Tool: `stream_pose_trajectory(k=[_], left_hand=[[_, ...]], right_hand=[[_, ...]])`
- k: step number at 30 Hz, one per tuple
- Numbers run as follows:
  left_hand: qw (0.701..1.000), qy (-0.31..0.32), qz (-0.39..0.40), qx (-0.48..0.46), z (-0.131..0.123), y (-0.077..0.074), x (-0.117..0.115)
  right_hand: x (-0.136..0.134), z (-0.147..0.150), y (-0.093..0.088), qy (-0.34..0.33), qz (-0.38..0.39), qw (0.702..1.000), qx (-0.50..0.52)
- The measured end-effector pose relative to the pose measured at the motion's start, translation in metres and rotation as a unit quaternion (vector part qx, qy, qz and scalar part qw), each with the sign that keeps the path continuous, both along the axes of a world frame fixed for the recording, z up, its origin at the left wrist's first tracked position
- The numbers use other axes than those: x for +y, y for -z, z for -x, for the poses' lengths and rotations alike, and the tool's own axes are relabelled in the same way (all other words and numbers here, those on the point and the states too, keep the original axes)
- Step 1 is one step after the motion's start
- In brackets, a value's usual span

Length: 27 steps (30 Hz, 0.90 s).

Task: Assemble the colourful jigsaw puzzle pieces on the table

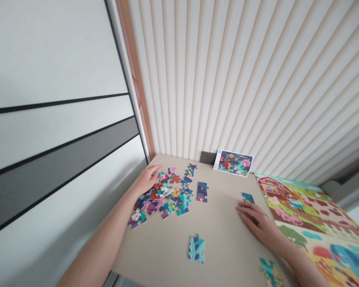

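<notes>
Two bare hands are seen over the beige, smooth table point(221, 223); the clock is read with twelve at the far wall. The left hand point(148, 178) is placed at the ten o'clock edge of the heap of multicoloured, flat jigsaw pieces point(154, 194). Its fingers are stretched toward two o'clock; whether a piece is pinched below them cannot be told. From this hand, the heap is spread mainly toward five o'clock, and its long axis is laid from about two to eight o'clock. The heap is reached more nearly by the left hand than by the right.

The right hand point(259, 224) is rested low, with the thumb parted a little from the loosely bent fingers, and nothing is seen in this narrow gap. At eleven o'clock from it, the small, dark blue jigsaw piece point(247, 197) is found, close by the fingertips. Its near edge is met by the fingers in the view, so its long axis and any touching cannot be judged surely.

Between the hands, the tall, navy jigsaw piece with a reddish patch point(201, 192) is laid apart, its long axis from twelve to six, with a knob pointed to three o'clock. Nearer, the turquoise jigsaw piece with purple ovals point(196, 249) is also laid alone, with a knob pointed to twelve.
</notes>
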<state>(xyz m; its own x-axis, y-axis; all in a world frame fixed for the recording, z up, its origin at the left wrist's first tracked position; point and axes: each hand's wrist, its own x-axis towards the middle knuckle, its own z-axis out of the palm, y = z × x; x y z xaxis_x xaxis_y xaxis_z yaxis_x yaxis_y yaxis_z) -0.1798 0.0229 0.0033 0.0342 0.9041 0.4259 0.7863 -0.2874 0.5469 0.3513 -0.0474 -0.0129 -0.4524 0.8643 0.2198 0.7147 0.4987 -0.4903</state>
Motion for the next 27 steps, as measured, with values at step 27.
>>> stream_pose_trajectory(k=[27], left_hand=[[0.975,0.124,0.140,0.120,0.017,-0.022,-0.035]], right_hand=[[0.002,-0.004,0.005,0.003,0.001,1.000,-0.005]])
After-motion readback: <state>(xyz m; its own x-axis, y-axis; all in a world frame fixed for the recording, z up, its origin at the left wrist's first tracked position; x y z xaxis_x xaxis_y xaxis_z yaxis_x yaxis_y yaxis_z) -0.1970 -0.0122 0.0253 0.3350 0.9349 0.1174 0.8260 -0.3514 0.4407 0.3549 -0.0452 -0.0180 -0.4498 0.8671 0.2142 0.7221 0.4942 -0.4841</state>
